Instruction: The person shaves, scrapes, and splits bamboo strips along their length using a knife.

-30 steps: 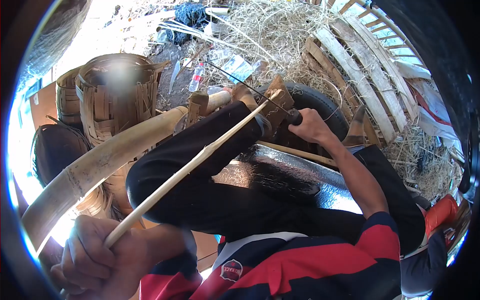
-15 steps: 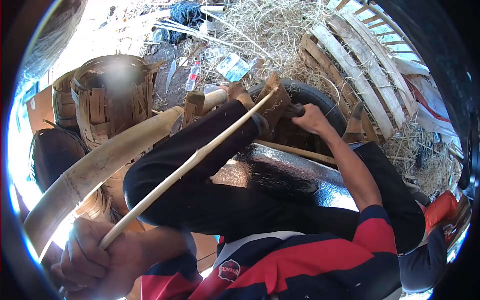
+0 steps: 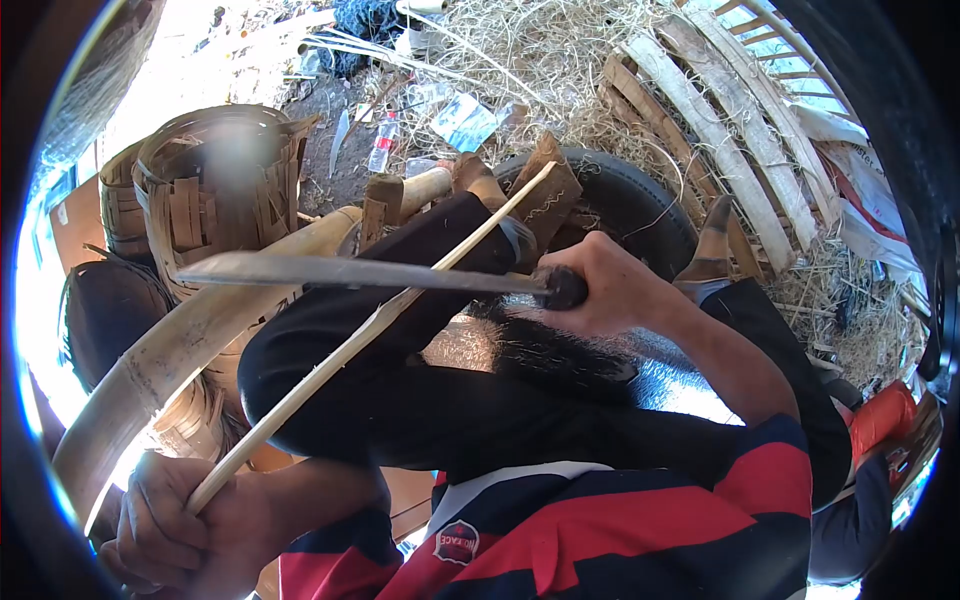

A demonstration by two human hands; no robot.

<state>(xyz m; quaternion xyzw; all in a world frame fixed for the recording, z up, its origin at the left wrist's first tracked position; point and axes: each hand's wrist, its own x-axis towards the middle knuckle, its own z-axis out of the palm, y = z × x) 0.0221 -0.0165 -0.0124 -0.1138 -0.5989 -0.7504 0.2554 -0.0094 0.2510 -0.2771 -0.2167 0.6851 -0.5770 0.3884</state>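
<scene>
My left hand, at the lower left, is closed round the near end of a long, pale, peeled bamboo strip. The strip slants up and away across my black-trousered legs, its narrow tip near a brown flap of material. My right hand grips the dark handle of a long-bladed knife. Its blade points left and passes across the strip in view; whether it touches the strip I cannot tell. A thick bamboo pole lies to the left, beside my knee.
Woven bamboo baskets stand at the left. Beyond my legs lies a black tyre, with wooden slats and straw-like shavings behind it. A plastic bottle lies on the ground. A red object sits at the right.
My right hand has come nearer and slightly left, and the knife blade, barely visible before, now extends leftward over the bamboo strip. My left hand keeps its grip, almost unmoved.
</scene>
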